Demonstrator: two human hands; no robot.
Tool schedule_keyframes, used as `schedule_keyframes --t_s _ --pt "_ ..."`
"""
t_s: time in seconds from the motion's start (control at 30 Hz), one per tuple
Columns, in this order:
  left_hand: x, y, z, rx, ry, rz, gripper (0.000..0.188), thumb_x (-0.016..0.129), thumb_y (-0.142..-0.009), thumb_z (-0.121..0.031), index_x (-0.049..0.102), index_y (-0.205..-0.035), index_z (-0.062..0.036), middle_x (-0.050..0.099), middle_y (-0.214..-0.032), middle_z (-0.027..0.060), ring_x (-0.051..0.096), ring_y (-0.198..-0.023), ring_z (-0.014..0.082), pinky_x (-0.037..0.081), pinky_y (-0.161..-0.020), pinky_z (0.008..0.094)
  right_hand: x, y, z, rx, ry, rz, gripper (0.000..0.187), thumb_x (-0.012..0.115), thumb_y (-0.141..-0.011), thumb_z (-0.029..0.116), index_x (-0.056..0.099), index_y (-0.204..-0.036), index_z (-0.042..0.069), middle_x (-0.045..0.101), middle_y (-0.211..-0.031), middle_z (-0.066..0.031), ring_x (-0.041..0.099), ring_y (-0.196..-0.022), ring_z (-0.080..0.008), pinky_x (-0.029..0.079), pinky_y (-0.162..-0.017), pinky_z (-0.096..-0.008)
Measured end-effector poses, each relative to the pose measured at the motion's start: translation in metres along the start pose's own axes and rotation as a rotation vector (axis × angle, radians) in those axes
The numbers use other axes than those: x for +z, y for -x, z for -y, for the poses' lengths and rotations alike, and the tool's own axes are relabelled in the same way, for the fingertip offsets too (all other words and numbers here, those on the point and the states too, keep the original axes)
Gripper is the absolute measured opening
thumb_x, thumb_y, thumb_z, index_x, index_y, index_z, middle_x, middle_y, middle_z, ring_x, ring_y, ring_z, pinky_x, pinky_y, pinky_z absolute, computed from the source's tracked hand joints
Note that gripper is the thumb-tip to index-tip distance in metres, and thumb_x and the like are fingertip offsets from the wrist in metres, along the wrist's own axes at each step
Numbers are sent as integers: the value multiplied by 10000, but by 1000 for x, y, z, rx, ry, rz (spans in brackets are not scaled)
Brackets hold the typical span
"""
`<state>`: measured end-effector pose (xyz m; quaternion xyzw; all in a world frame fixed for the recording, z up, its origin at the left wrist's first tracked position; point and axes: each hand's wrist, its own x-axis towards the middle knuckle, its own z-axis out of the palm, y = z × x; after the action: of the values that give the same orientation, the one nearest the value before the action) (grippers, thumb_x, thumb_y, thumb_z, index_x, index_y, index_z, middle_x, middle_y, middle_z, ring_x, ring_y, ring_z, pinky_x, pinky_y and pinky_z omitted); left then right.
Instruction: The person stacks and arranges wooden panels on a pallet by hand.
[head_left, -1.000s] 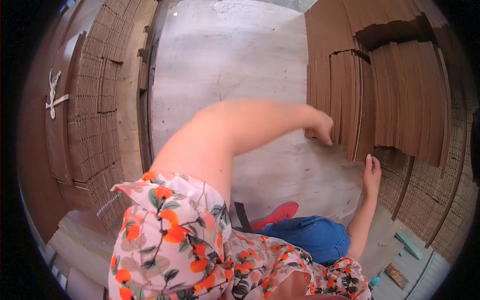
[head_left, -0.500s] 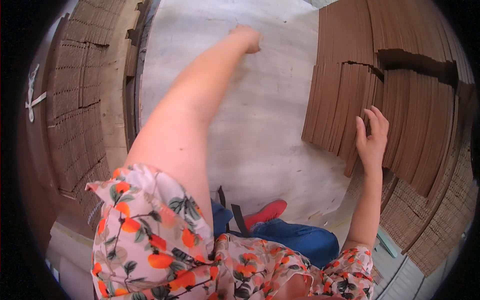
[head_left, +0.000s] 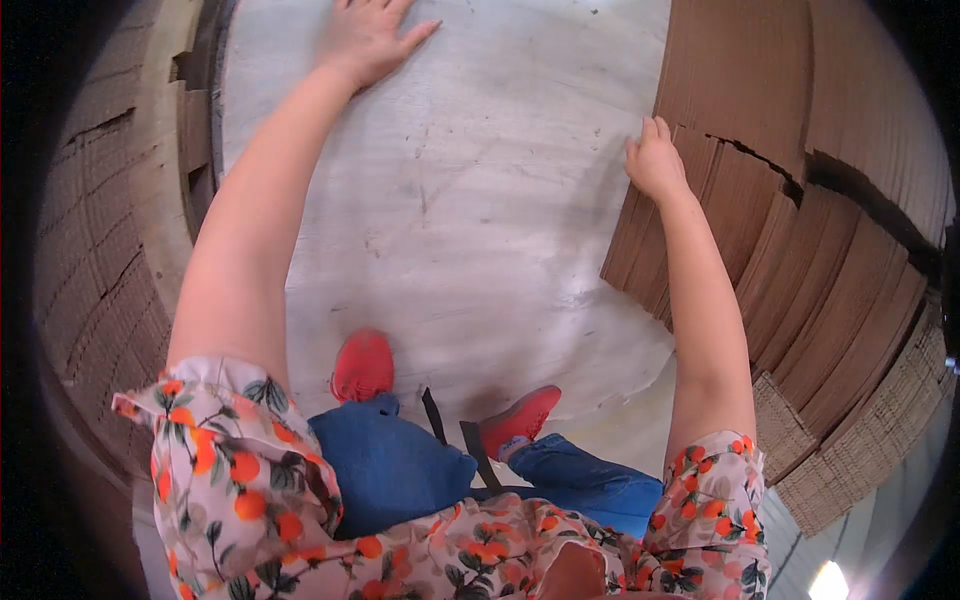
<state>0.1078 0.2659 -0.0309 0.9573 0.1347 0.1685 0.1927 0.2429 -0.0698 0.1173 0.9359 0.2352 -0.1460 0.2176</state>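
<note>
The left hand [head_left: 368, 42] is holding its fingers spread over the pale board [head_left: 490, 230]. The right hand [head_left: 656, 160] is extending slightly parted fingers at the brown cardboard stack [head_left: 735, 195].

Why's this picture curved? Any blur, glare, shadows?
In the head view, a fisheye lens bows edges; the brown corrugated cardboard stack at left looks soft; white glare shines lower right; faint shadow falls left of the bare right hand.

A sheet [head_left: 470, 220] lies between a cardboard stack [head_left: 90, 230] on the left and a cardboard pile [head_left: 805, 265] on the right. Two shoes [head_left: 363, 365] stand at its near end.
</note>
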Motion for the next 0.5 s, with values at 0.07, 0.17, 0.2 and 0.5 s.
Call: schedule_keyframes --t_s 0.07,0.17,0.2,0.5 --pt "-6 -1 0 -11 97 -48 608 529 -831 -445 451 -1266 -28 401 -1344 180 311 -1284 328 189 -1072 449 -7 -16 17 102 63 128 470 469 -834 133 364 -1253 -52 208 -1425 -257 503 -1120 -387 444 -901 -425" --pt "-5 -1 0 14 87 -58 604 539 -825 -439 460 -1240 -8 418 -1322 178 319 -1273 327 204 -1062 451 -12 -35 26 204 156 232 468 458 -804 91 364 -1239 -53 120 -1454 -267 541 -1073 -395 450 -894 -419" --pt "-5 0 1 15 92 -53 604 539 -825 -439 460 -1240 -8 418 -1322 178 319 -1273 327 204 -1062 451 -10 -38 28 219 192 240 465 457 -791 78 369 -1230 -49 101 -1459 -265 557 -1051 -396 453 -890 -416" --pt "-8 1 0 8 92 -88 580 577 -806 -397 463 -1223 -11 421 -1307 177 337 -1253 319 220 -1051 443 0 -60 9 163 320 258 448 459 -809 107 370 -1224 -35 120 -1467 -239 563 -1052 -385 464 -871 -413"
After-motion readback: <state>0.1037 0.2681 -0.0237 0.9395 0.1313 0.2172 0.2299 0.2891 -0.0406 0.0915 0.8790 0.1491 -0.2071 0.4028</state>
